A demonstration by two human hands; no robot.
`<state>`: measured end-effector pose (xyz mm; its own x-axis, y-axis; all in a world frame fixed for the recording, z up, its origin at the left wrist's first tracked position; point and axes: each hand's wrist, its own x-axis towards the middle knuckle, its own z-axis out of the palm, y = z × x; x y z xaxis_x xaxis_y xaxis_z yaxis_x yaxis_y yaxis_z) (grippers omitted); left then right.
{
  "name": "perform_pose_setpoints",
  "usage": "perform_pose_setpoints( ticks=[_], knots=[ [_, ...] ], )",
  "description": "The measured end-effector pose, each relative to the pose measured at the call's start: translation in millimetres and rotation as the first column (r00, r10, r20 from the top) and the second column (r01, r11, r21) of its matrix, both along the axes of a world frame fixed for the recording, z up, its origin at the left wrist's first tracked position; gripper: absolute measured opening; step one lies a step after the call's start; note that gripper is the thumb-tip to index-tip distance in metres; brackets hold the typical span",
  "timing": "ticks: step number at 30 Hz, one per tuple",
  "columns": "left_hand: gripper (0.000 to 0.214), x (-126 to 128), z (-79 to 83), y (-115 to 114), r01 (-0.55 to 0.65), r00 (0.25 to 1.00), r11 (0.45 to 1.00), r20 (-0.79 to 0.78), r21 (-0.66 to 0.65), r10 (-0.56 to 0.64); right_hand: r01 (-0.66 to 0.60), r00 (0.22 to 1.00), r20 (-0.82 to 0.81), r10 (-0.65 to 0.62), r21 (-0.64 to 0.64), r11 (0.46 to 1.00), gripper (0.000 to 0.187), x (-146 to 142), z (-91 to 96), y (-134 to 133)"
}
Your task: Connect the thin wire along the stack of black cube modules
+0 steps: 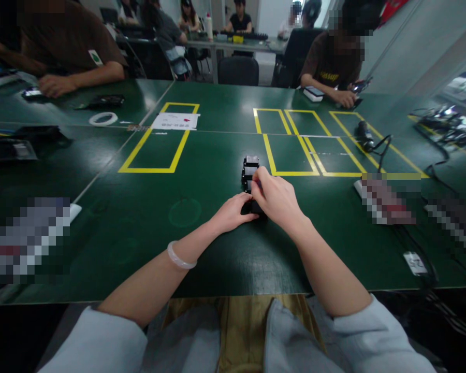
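A black segmented part (250, 171), made up of several box-like sections in a row, lies on the green table and points away from me. My left hand (233, 212) grips its near end from the left, thumb on the near side and fingers on the far side. Over the same part, my right hand (275, 194) has its thumb and fingertips pinched together. What lies between those right fingertips is hidden, and the hand also covers much of the part's near half.
Yellow tape outlines (291, 173) mark the green table (217, 269). A paper sheet (175, 121) and a white tape roll (103, 119) lie to the left. On the right are a black cylindrical device (365, 135), cables and blurred-out devices (388, 199). Co-workers sit across the table.
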<state>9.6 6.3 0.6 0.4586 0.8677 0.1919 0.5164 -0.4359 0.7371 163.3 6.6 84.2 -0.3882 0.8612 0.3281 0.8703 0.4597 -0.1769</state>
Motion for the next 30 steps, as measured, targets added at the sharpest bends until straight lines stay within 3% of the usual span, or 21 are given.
perform_pose_setpoints(
  ticks=[5, 14, 23, 30],
  knots=[
    [0.046, 0.6, 2.0, -0.8, 0.011, 1.0, 1.0, 0.009, 0.002, -0.011, 0.011, 1.0, 0.023, -0.011, 0.001, 1.0, 0.031, -1.7, -1.1, 7.2],
    [0.038, 1.2, 0.5, 0.2, 0.003, 1.0, 0.999, -0.02, 0.037, -0.003, 0.08, 0.994, -0.079, -0.08, 0.001, 0.997, 0.022, 0.2, -8.6, 12.0],
    [0.038, 2.0, -0.2, -0.4, 0.006, 1.0, 0.999, -0.027, 0.041, -0.004, 0.017, 0.966, -0.259, 0.013, 0.114, 0.993, 0.025, 5.4, -28.4, 19.5],
    [0.037, 1.9, 1.0, -0.1, -0.001, 0.999, 0.999, -0.034, 0.041, 0.002, -0.005, 0.962, -0.269, 0.05, 0.165, 0.986, 0.019, 4.1, -30.4, 21.4]
  ],
)
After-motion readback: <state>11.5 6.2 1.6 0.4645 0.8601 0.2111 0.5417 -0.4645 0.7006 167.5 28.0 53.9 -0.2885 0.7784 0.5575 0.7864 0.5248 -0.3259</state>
